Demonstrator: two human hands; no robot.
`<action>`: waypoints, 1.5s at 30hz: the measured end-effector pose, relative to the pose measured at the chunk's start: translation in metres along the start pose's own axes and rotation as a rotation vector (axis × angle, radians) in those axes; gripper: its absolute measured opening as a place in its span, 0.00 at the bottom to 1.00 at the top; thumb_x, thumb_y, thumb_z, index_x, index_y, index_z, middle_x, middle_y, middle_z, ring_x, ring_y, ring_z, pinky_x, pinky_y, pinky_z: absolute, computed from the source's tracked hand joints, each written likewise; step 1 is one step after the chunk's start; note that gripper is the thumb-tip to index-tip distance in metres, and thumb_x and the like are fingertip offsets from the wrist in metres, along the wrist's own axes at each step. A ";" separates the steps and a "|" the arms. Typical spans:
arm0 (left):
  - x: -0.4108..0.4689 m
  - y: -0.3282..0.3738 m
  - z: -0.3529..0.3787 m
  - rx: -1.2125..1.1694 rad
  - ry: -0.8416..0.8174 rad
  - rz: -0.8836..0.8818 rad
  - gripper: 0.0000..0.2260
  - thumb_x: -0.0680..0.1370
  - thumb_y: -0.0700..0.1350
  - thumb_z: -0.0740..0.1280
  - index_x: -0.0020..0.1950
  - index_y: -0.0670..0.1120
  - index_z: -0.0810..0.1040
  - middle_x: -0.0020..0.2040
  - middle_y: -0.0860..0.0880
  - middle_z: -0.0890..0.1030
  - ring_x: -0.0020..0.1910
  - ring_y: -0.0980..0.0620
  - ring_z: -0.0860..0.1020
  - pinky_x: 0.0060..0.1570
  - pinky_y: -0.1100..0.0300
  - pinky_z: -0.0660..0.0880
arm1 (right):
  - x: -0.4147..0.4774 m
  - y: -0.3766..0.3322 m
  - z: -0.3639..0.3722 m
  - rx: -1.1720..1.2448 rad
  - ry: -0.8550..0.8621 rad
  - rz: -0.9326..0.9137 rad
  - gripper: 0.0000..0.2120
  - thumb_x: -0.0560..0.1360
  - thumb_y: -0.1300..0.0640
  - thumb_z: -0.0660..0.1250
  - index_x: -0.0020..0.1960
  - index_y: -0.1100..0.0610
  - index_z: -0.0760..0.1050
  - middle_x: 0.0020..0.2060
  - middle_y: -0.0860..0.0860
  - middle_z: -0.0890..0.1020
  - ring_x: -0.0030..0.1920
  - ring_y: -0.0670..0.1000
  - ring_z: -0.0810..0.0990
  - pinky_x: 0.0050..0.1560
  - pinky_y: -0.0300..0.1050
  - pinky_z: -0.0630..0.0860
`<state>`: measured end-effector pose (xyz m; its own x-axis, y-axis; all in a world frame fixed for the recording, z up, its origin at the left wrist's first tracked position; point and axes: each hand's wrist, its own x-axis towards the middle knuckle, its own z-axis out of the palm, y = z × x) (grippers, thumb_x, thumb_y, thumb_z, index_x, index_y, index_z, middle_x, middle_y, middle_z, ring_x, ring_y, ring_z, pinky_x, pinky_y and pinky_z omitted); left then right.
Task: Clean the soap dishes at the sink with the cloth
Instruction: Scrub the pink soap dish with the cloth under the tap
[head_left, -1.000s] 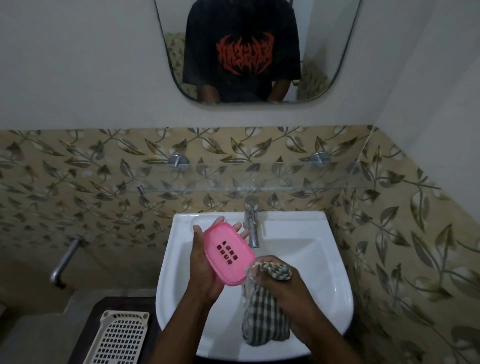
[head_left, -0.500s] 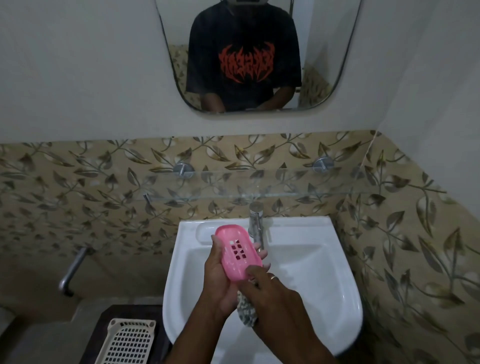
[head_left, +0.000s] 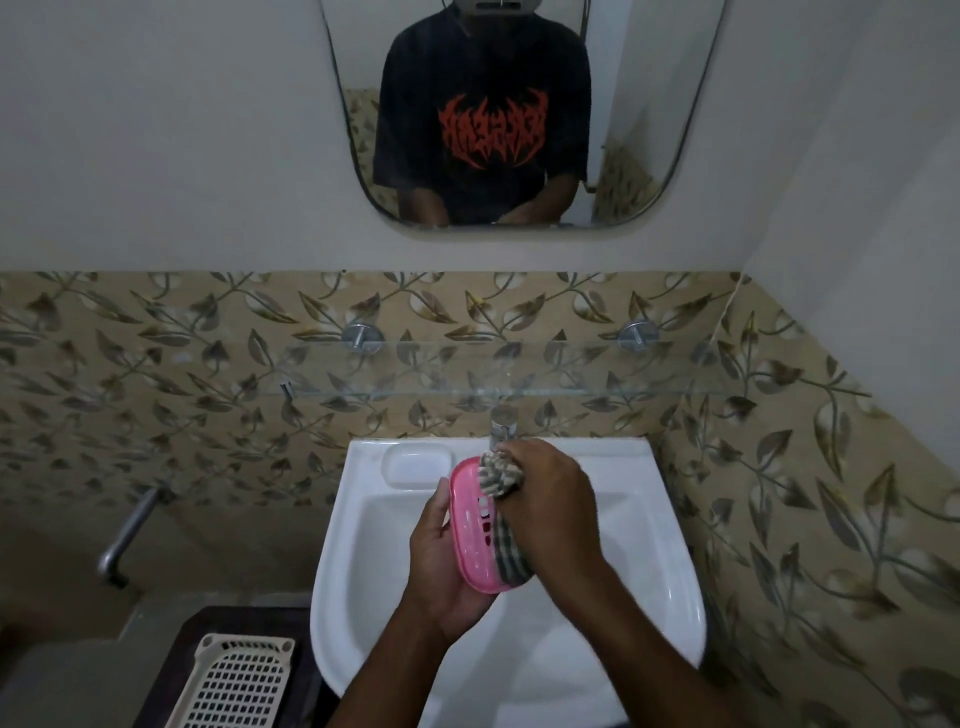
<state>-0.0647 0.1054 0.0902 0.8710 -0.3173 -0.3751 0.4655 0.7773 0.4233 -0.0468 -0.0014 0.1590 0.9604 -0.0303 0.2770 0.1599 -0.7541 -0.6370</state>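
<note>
One pink soap dish (head_left: 470, 535), up on edge above the white sink basin (head_left: 631, 525). Rests in the left hand (head_left: 441, 566), fingers curled round its rim. Meets a checked cloth (head_left: 500, 474) on its slotted face, bunched tight in the right hand (head_left: 553, 506), fingers clamped on it. Just behind, the tap (head_left: 503, 422); lower left, a cream slotted basket (head_left: 234, 686).

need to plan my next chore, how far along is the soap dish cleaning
Nothing looks finished yet. In hand: the left hand holds the pink soap dish over the sink while the right hand presses the checked cloth onto it. Left: the cream perforated tray beside the sink lies untouched, if it counts.
</note>
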 end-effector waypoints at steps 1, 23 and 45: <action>0.001 -0.001 0.000 -0.008 0.005 0.007 0.26 0.78 0.59 0.59 0.64 0.41 0.80 0.60 0.36 0.81 0.55 0.39 0.82 0.52 0.45 0.80 | -0.005 -0.006 0.005 -0.026 0.022 -0.041 0.08 0.70 0.58 0.72 0.49 0.50 0.81 0.44 0.47 0.84 0.44 0.49 0.81 0.44 0.40 0.77; -0.001 -0.006 -0.005 0.053 0.110 0.019 0.26 0.80 0.59 0.58 0.62 0.39 0.82 0.58 0.36 0.82 0.54 0.38 0.81 0.55 0.45 0.78 | -0.020 0.008 0.015 0.080 -0.080 -0.130 0.11 0.73 0.62 0.70 0.54 0.55 0.80 0.49 0.48 0.79 0.48 0.44 0.75 0.52 0.35 0.76; -0.001 0.009 -0.006 0.016 0.139 -0.067 0.30 0.75 0.62 0.64 0.58 0.37 0.83 0.53 0.36 0.80 0.53 0.38 0.79 0.62 0.44 0.73 | -0.052 0.024 -0.003 -0.284 -0.368 -0.500 0.31 0.50 0.57 0.79 0.53 0.53 0.80 0.49 0.49 0.81 0.44 0.54 0.82 0.31 0.40 0.78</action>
<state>-0.0627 0.1158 0.0893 0.8080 -0.2893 -0.5133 0.5256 0.7476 0.4059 -0.0933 -0.0199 0.1318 0.8095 0.5539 0.1945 0.5871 -0.7638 -0.2682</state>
